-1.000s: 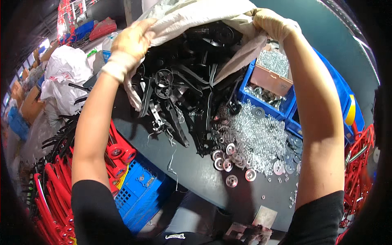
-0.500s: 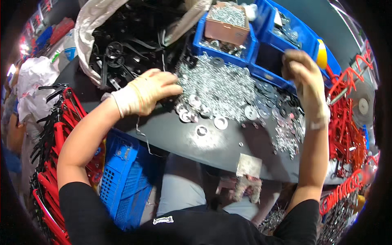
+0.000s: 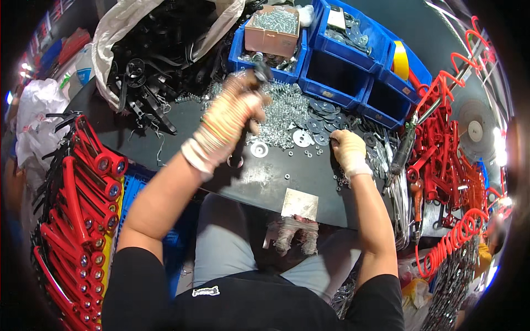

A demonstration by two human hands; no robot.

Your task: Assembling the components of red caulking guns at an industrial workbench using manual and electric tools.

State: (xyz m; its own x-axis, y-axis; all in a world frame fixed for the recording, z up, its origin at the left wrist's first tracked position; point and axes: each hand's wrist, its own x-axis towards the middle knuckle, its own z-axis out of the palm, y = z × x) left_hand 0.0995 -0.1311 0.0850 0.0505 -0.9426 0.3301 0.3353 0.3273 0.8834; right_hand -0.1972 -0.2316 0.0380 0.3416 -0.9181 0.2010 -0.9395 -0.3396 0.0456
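Observation:
My left hand (image 3: 223,124), in a pale glove with bands round it, is smeared by motion above the loose hardware. It is closed round a black part (image 3: 263,71) whose end sticks out past the fingers; its full shape is hidden. Under and beside it spreads a heap of small silver springs and nuts (image 3: 284,113). My right hand (image 3: 349,150), also gloved, is down on the table beside flat grey discs (image 3: 323,113). Its fingers are curled together, and whatever they hold is hidden. A pale round washer (image 3: 259,149) lies between the hands.
A white sack (image 3: 105,66) of black parts stands at the far left. Blue bins (image 3: 331,98) line the back, one bearing a box of small parts (image 3: 270,41). Red arms (image 3: 72,193) are stacked left; red parts (image 3: 436,160) and a coiled red hose (image 3: 450,245) are right. A metal plate (image 3: 300,204) juts from the front edge.
My left hand has moved right from beside the sack and now holds the black part. My right hand has come down from the bins to the table. The whole view has shifted.

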